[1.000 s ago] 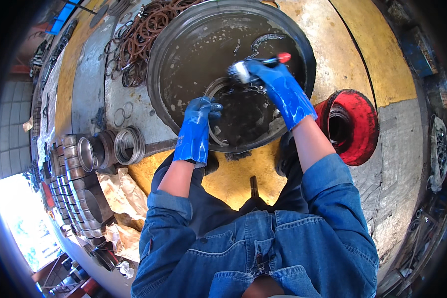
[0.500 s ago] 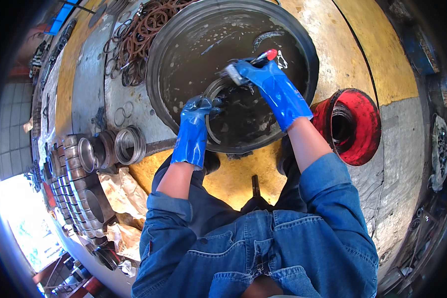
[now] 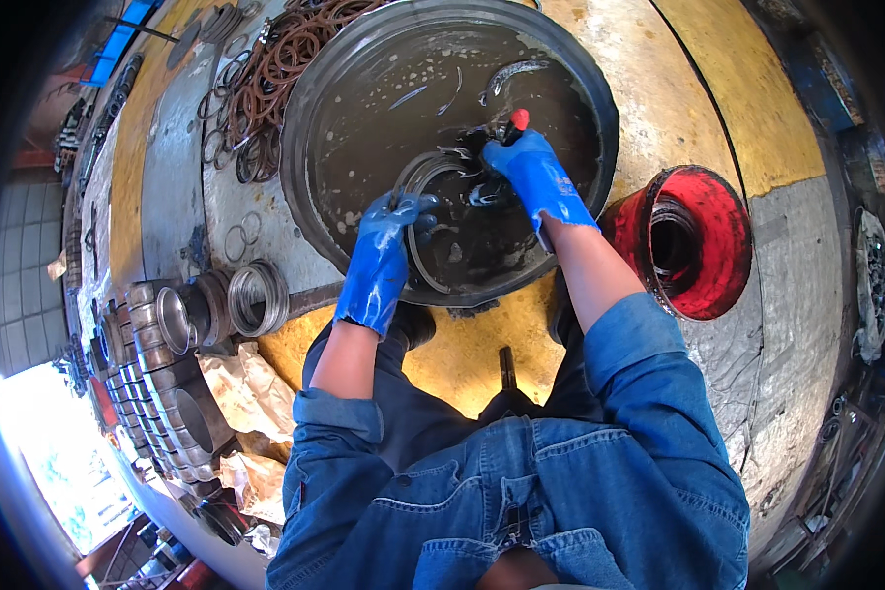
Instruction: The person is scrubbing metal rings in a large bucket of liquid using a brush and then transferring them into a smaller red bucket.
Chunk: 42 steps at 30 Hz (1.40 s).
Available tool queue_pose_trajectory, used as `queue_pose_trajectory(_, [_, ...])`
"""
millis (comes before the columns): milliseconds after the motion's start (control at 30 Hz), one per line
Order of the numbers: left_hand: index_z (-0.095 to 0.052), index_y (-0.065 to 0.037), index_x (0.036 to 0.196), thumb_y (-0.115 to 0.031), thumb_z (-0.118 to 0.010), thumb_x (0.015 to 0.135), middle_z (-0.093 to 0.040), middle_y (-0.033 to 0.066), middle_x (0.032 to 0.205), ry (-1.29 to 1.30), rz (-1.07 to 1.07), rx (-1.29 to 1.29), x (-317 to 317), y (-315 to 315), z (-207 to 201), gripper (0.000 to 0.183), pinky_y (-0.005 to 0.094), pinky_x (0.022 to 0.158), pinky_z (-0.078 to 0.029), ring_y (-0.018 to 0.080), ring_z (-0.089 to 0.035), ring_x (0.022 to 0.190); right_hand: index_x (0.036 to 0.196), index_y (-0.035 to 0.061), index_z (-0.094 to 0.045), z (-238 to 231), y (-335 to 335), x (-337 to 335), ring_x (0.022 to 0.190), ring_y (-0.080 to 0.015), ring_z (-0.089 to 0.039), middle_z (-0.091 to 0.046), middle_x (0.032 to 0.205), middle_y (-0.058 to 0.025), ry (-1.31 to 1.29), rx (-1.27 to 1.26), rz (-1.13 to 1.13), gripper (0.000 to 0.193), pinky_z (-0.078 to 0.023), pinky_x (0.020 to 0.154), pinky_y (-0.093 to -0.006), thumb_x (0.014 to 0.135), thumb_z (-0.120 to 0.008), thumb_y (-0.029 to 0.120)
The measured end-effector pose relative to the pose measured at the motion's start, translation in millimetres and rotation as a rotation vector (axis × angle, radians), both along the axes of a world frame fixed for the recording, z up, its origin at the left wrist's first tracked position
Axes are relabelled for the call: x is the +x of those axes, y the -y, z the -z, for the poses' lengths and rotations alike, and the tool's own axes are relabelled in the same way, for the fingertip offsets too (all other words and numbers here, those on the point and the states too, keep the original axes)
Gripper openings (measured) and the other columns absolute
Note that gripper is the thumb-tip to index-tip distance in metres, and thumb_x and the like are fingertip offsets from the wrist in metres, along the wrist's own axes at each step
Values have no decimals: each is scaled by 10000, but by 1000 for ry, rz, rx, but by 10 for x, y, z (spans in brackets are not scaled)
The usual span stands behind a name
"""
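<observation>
Both of my hands wear blue rubber gloves and work over a wide dark basin [image 3: 293, 187] of murky liquid. My left hand [image 3: 382, 241] is closed round the left side of several thin metal rings [image 3: 421, 175], whose far edge dips toward the liquid. My right hand [image 3: 533, 175] grips a brush with a red-tipped handle [image 3: 519, 119], at the right side of the rings. The brush's working end is hidden by the glove and liquid. Farther back in the basin, a curved shiny piece [image 3: 506, 75] shows at the surface.
Rust-brown rings [image 3: 280, 84] lie heaped left of the basin. To the right stands a red bucket [image 3: 723, 261] with dark rings inside. Stacked metal rings [image 3: 258, 298] and wide metal cylinders [image 3: 192, 418] are at the left, beside crumpled brown paper [image 3: 251, 388].
My right hand has moved slightly down the rings with the brush, whose head has dropped from sight. My left hand still holds the rings in nearly the same place.
</observation>
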<state>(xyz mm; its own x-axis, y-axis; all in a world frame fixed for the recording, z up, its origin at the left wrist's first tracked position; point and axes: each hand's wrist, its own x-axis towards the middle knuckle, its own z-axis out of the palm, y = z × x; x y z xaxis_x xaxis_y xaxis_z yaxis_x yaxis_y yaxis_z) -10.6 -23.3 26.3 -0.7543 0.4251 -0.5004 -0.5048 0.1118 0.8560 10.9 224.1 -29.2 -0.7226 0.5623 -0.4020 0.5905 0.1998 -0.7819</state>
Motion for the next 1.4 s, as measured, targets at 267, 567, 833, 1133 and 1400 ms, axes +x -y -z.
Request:
queue_pose_trajectory(267, [-645, -5, 1215, -228, -638, 993, -733, 93, 996, 8, 143, 226, 29, -209, 127, 315, 278, 725, -527, 138, -653, 818, 1111, -11, -723, -428, -286, 337, 837, -186, -678, -740, 978, -85, -340, -194, 278, 369, -513, 797, -321, 875, -684, 270])
queue_pose_trajectory(567, [-571, 27, 1308, -321, -594, 1005, -707, 178, 1093, 124, 24, 142, -17, -109, 210, 462, 307, 763, -557, 207, -675, 893, 1143, 9, -728, -560, -335, 357, 901, -165, -684, -741, 1019, -92, -498, -365, 150, 340, -527, 850, -295, 905, -717, 253])
queue_pose_trajectory(833, [-638, 53, 1186, -128, -612, 956, -717, 183, 1071, -39, 45, 132, -123, 173, 413, 294, 342, 804, -589, 263, -711, 924, 1043, 44, -751, -616, 469, 64, 877, -140, -683, -745, 928, -86, -422, -370, -543, 288, -536, 848, -308, 899, -725, 293])
queue_pose_trajectory(1133, [-629, 59, 1172, -90, -618, 950, -719, 197, 1056, -145, -51, 41, -37, 184, 375, 268, 365, 856, -582, 285, -709, 961, 943, 10, -749, -286, 150, -87, 726, -160, -680, -736, 810, -84, -112, -22, -59, 313, -543, 697, -328, 872, -707, 312])
queue_pose_trajectory(1400, [-663, 38, 1155, -111, -620, 951, -725, 135, 1062, -116, -12, 23, -64, 176, 423, 256, 342, 892, -567, 243, -701, 953, 933, 15, -744, -513, 511, -11, 751, -126, -664, -732, 828, -70, -429, -358, -418, 262, -537, 725, -305, 866, -736, 269])
